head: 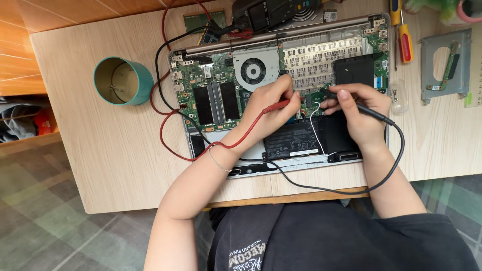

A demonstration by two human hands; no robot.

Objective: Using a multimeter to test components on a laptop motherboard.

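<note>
Left hand (271, 108) grips a red probe (273, 107), right hand (359, 113) a black probe (351, 103); tips meet on the laptop board (213, 80) between them.

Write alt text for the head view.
Two hands press probes onto an opened laptop's circuit board: the left hand holds a red probe, the right hand a black probe. A teal cup stands left.

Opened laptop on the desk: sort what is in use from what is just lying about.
In use:
left hand holding red probe
right hand holding black probe
laptop board
multimeter

Lying about:
teal tape roll
screwdrivers
metal drive bracket
</note>
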